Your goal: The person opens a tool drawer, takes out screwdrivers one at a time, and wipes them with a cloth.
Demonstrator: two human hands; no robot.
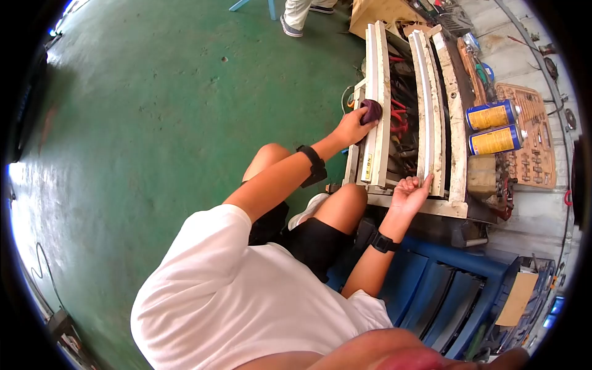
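Observation:
My left hand (356, 127) is closed around a dark purple, bunched cloth (370, 111). The cloth is pressed against the pale front strip of a pulled-out drawer (381, 80). Close to the near end of a second drawer (426, 105) is my right hand (410, 192), with nothing visible in it. Its fingers are loosely curled, and one digit stretches out apart from them to the drawer's edge. Between the two drawer fronts lie several hand tools with red handles (399, 117), partly hidden. Each wrist wears a black strap.
Two blue and yellow spray cans (495, 139) lie on the cabinet top beside a brown socket set tray (529, 139). A blue plastic case (425, 296) is at my right. Another person's foot (291, 26) stands on the green floor (166, 111) near a blue stool leg (272, 9).

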